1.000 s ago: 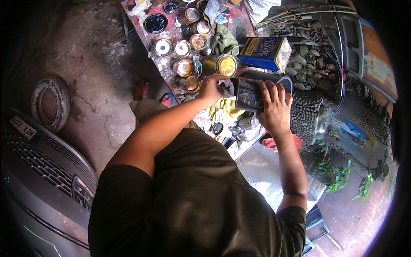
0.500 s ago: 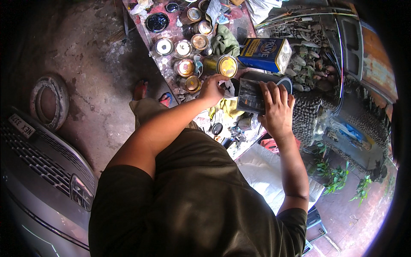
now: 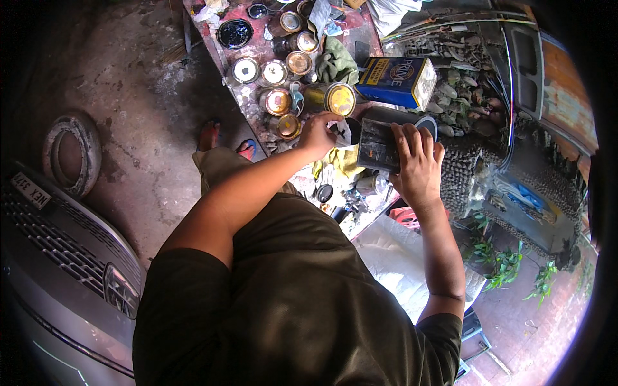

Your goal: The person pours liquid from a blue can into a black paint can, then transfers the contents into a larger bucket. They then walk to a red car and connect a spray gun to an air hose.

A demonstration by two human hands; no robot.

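My right hand [image 3: 415, 154] is wrapped over a dark, glossy, box-shaped container [image 3: 374, 145], its fingers lying across the top side. The container is tilted, with one end toward my left hand [image 3: 318, 136]. That left hand is closed, thumb and fingers pinching a thin white sheet [image 3: 344, 134] that looks like paper or cloth. Beside the sheet is a dark opening, and what it belongs to is mostly hidden. Close above my left hand stands a jar with a yellow-stained lid [image 3: 340, 98]. Behind the dark container, a grey can [image 3: 427, 125] shows its round rim.
Several paint-stained cans [image 3: 275, 73] crowd the table's [image 3: 226, 61] far left. A blue and yellow rectangular tin [image 3: 398, 82] lies near a green rag [image 3: 337, 61]. Yellow cloth [image 3: 346, 161] is below my hands. A car front [image 3: 71, 238] and tire [image 3: 73, 154] stand left.
The white sheet by my left hand shows a little more than before. Both hands keep nearly the same place, and the whole view has shifted very slightly.
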